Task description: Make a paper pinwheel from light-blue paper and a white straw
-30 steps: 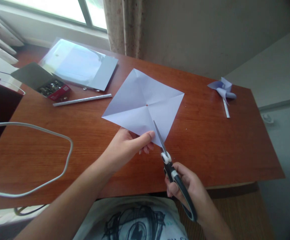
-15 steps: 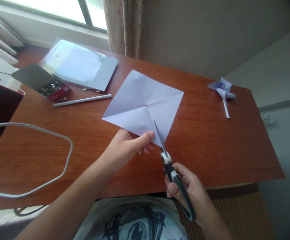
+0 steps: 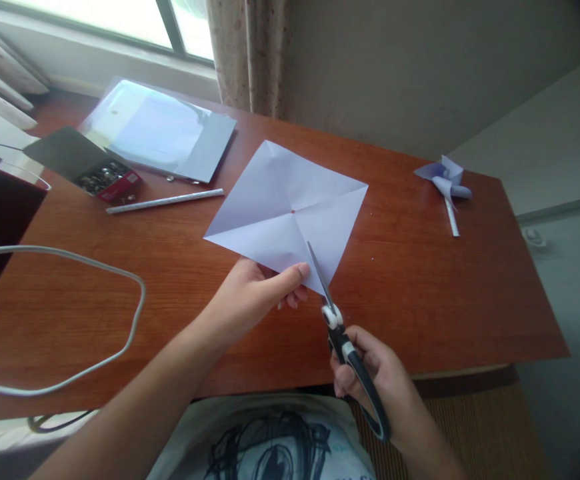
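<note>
Left hand [image 3: 255, 293]: thumb and fingers pinched on near corner of paper square [image 3: 285, 213], which lies creased w/ red centre dot, mid-desk toward near edge.
Right hand [image 3: 377, 383]: closed round dark handles of scissors [image 3: 343, 337]; blades in paper's near corner, along the crease.
Desk [image 3: 445, 293], other items: pin box [image 3: 107, 180] and white stick [image 3: 165, 200] toward far-left corner; paper pinwheel [image 3: 445, 180] at far-right corner; white cable [image 3: 70, 313] by left edge.
</note>
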Motion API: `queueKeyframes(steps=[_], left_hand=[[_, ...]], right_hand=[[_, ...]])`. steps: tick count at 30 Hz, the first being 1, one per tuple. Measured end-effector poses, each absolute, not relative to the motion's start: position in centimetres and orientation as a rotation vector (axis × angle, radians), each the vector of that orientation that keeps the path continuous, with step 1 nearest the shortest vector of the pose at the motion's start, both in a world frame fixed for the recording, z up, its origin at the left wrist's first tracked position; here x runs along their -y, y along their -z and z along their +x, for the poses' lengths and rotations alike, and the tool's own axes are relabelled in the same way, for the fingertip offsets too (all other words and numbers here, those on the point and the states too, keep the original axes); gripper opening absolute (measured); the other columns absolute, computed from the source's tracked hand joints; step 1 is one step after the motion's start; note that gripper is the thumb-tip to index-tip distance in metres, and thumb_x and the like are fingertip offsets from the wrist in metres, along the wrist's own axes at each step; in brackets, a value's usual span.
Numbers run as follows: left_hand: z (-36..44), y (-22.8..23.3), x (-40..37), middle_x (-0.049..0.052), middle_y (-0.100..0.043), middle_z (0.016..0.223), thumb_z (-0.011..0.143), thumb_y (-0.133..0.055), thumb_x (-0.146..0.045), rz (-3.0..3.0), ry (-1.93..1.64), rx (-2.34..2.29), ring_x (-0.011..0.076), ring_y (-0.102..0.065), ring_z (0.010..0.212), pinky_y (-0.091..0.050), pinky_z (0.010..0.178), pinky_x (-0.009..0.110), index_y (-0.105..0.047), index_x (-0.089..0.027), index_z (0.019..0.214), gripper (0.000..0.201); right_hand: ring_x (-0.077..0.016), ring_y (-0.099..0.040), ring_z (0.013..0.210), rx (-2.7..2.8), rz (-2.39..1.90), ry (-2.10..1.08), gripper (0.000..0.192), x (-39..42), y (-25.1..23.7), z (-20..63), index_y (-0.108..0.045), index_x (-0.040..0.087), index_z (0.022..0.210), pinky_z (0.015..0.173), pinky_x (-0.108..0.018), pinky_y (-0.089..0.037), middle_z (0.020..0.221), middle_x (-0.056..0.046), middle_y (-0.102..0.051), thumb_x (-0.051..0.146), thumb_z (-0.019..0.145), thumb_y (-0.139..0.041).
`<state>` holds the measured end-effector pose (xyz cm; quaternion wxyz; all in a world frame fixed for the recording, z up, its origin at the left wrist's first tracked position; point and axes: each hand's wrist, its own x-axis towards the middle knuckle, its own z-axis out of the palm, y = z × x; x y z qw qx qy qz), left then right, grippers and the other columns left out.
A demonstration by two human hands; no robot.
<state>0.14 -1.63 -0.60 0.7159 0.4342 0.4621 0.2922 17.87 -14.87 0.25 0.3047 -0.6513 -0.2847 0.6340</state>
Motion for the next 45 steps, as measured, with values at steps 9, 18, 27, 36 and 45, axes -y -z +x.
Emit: queueKeyframes(steps=[9,18,27,36,45], left_hand=[[0.06,0.93,1.70,0.001,-0.068,0.058,0.085,-0.071,-0.033,0.927,-0.665,-0.989,0.0097,-0.058,0.051,-0.041,0.048,0.019,-0.069,-0.015,0.063,0.028],[0.00,1.04,1.67,0.001,-0.070,0.060,0.084,-0.073,-0.035,0.903,-0.663,-0.991,0.0102,-0.060,0.053,-0.044,0.050,0.020,-0.070,-0.014,0.065,0.028],[0.07,0.97,1.77,0.000,-0.069,0.059,0.084,-0.073,-0.033,0.898,-0.665,-0.982,0.0092,-0.059,0.051,-0.044,0.048,0.018,-0.069,-0.014,0.065,0.027],[0.11,0.88,1.66,0.000,-0.069,0.057,0.084,-0.072,-0.030,0.915,-0.670,-0.979,0.0084,-0.060,0.050,-0.043,0.047,0.017,-0.070,-0.014,0.064,0.026],[0.01,0.85,1.79,0.000,-0.070,0.059,0.084,-0.072,-0.032,0.890,-0.642,-0.984,0.0087,-0.059,0.052,-0.043,0.048,0.018,-0.071,-0.014,0.064,0.027]], right_hand=[[-0.0113,-0.048,0.060,0.777,-1.708,-1.687,0.053,14.89,-0.27,18.05,-0.059,0.019,0.082,0.058,-0.024,-0.039,0.071,0.002,-0.057,0.067,0.073,-0.079],[-0.0109,-0.047,0.059,0.773,-1.742,-1.700,0.047,14.88,-0.03,18.31,-0.059,0.020,0.080,0.057,-0.024,-0.040,0.069,0.003,-0.057,0.059,0.072,-0.083],[-0.0098,-0.047,0.059,0.748,-1.770,-1.670,0.039,14.74,-0.37,18.11,-0.058,0.019,0.079,0.056,-0.022,-0.038,0.067,0.004,-0.057,0.046,0.072,-0.085],[-0.0093,-0.048,0.059,0.775,-1.703,-1.687,0.055,15.18,0.23,18.12,-0.058,0.019,0.084,0.057,-0.022,-0.039,0.070,0.003,-0.057,0.069,0.073,-0.078],[-0.0095,-0.047,0.059,0.781,-1.609,-1.736,0.059,15.15,0.25,18.31,-0.057,0.019,0.087,0.057,-0.022,-0.041,0.069,0.004,-0.052,0.072,0.073,-0.077]])
